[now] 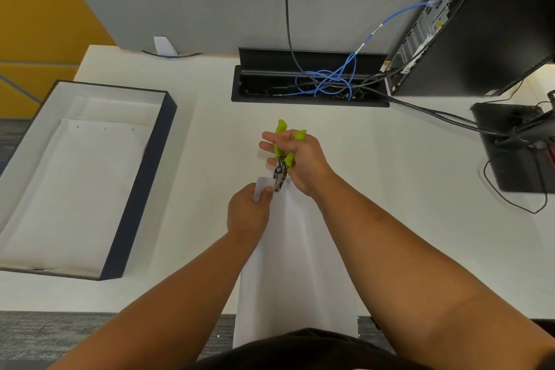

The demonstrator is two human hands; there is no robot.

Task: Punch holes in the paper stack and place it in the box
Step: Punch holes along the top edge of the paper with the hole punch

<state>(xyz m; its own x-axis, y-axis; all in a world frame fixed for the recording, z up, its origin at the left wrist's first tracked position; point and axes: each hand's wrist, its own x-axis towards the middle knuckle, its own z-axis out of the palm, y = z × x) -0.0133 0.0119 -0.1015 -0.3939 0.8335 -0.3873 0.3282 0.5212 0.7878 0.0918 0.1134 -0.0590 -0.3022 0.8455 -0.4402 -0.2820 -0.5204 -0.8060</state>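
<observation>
A white paper stack [295, 264] is held up over the desk's near edge, running from my lap to the middle of the desk. My left hand [247, 215] pinches its far left corner. My right hand [300, 159] grips a hole punch [282, 156] with lime-green handles; its metal jaws bite the paper's far edge just right of my left thumb. The dark-walled box [141, 177] with a white inside lies at the left, holding white sheets [69, 189] with three small holes along the top edge.
An open cable tray [309, 84] with tangled blue and black cables sits in the desk at the back. A black computer tower [474, 27] and a monitor stand base [516, 147] with trailing cables stand at the right. A grey partition lines the back.
</observation>
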